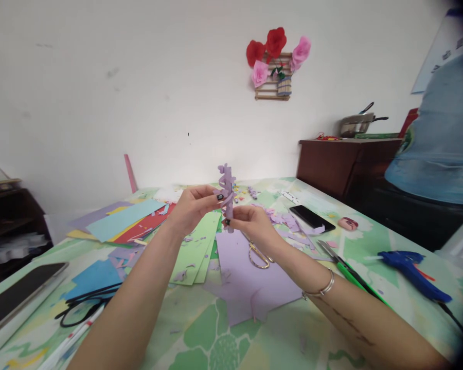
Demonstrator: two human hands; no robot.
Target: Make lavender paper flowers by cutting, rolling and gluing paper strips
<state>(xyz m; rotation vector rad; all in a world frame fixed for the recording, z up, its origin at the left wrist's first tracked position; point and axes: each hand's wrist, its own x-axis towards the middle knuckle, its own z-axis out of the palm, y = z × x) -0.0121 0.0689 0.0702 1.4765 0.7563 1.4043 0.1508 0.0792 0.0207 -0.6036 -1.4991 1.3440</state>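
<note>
Held upright above the table is a purple paper tube point(229, 177) with curled paper strips winding around it. My left hand point(198, 204) pinches its side at mid-height, thumb against a strip. Lower down, my right hand point(253, 222) grips the tube near its bottom end between thumb and fingers. Beneath the hands lie a purple paper sheet point(250, 288) and green paper sheets point(195, 257). Gold-handled scissors point(259, 256) rest on the purple sheet, partly hidden by my right hand.
To the right lie a black phone point(312, 217), a green-handled knife point(349, 272) and a blue glue gun point(412, 272) with its cord. Purple scraps point(281, 218) litter the table. Left are coloured sheets point(127, 218), glasses point(81, 311) and a dark tablet-like device point(19, 295).
</note>
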